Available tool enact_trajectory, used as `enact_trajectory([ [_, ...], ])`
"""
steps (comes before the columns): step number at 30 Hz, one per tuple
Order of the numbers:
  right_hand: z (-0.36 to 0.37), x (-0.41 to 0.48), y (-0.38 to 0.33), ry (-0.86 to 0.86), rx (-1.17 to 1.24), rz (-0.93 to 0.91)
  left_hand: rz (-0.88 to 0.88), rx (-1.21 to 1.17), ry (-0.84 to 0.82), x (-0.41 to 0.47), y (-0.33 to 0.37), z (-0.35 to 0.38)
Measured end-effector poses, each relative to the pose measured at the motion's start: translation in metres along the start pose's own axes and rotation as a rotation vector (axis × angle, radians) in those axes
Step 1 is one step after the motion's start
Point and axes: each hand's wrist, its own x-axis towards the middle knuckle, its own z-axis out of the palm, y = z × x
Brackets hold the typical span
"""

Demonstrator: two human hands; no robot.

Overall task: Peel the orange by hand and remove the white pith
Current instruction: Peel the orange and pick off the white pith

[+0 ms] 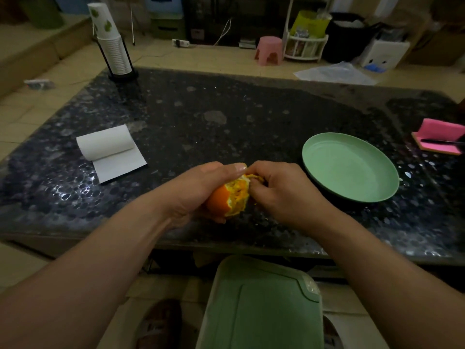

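Over dark stone table (226, 117), left hand (201, 187) grips orange (219, 200), right hand (284, 190) pinches its peel (254, 176).

A dark speckled worktop (226, 127) carries a green plate (350, 167), a paper roll (110, 152), a cup stack (113, 46) and a pink sponge (440, 137).

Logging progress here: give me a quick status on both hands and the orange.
Left hand grips the orange, part peeled. Right hand pinches peel at the top. Green plate to the right, nothing in the way.
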Motion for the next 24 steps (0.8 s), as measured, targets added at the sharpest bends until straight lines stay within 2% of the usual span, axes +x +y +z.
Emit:
enact_trajectory([
  [3,0.002,-0.002,0.001,0.039,0.097,0.009,-0.008,-0.009,-0.015,-0.002,0.0,-0.002],
  [7,-0.004,-0.005,0.004,-0.023,0.331,0.055,-0.014,-0.065,-0.048,-0.004,0.0,-0.006],
  [15,-0.008,-0.005,0.012,-0.121,0.893,0.289,-0.066,-0.265,-0.075,-0.005,-0.004,-0.01],
  [19,-0.008,0.002,0.016,0.016,1.235,0.421,0.002,-0.451,-0.178,-0.004,-0.002,-0.017],
  [21,-0.013,0.003,0.024,0.059,1.154,0.439,0.008,-0.519,-0.13,-0.003,-0.001,-0.021],
  [22,-0.013,0.003,0.029,0.047,0.966,0.427,-0.004,-0.53,-0.083,-0.001,0.0,-0.022],
  [24,-0.006,0.001,0.036,0.017,0.416,0.359,-0.037,-0.517,-0.001,0.002,-0.002,-0.022],
])
